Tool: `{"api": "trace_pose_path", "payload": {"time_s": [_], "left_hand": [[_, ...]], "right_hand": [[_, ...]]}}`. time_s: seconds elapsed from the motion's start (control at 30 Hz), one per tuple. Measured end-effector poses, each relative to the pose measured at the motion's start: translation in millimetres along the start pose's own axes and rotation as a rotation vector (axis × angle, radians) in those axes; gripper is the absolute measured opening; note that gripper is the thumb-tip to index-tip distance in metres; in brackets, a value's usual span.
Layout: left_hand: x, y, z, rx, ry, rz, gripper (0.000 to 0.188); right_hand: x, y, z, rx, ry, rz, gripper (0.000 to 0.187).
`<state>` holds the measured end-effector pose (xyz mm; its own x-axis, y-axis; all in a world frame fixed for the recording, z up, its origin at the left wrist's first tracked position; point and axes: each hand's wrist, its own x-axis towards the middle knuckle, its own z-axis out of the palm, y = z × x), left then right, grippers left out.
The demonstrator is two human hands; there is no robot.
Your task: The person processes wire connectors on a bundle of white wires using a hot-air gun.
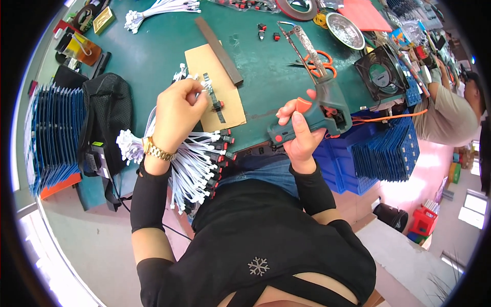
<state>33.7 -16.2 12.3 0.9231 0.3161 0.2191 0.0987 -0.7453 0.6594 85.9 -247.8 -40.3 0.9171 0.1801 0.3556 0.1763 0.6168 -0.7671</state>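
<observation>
My right hand (303,134) is wrapped round the handle of a dark green soldering gun (331,94) with an orange trigger; its long metal tip points away from me. My left hand (176,110) is pinched above a piece of cardboard (231,105), and what its fingertips hold, if anything, is hidden. Beside those fingertips, a dark strip (221,116) lies on the cardboard with a small red-and-black part (218,105) on it. Under my left wrist spreads a thick bundle of white cables (192,171), with red-and-black ends along its right side.
A dark flat bar (220,53) lies across the cardboard. Beyond the gun are orange-handled scissors (327,65), a metal bowl (346,30) and a black fan (381,74). Stacked blue boards (386,153) stand right, a black mesh bag (107,117) left. Another person (447,110) sits far right.
</observation>
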Motion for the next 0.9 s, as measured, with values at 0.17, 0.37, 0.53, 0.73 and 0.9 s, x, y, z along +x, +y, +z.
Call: {"api": "trace_pose_path", "payload": {"time_s": [0.17, 0.37, 0.53, 0.73, 0.9], "left_hand": [[-15.0, 1.6, -9.6, -0.131, 0.078, -0.051, 0.008], [-34.1, 3.4, -22.8, -0.011, 0.111, 0.226, 0.014], [-44.1, -4.2, -27.4, -0.044, 0.155, 0.291, 0.021], [-48.3, -8.5, -32.7, -0.158, 0.156, 0.235, 0.020], [-52.7, -10.6, -33.4, -0.233, 0.164, 0.181, 0.017]], "right_hand": [[-0.4, 2.1, -0.5, 0.013, -0.002, -0.001, 0.052], [-0.7, -1.6, 1.4, -0.008, 0.001, 0.009, 0.053], [6.4, -14.1, 19.9, -0.088, -0.052, 0.186, 0.052], [17.1, -3.1, 68.7, -0.351, -0.288, 0.384, 0.037], [25.1, 10.0, 93.5, -0.453, -0.430, 0.239, 0.024]]}}
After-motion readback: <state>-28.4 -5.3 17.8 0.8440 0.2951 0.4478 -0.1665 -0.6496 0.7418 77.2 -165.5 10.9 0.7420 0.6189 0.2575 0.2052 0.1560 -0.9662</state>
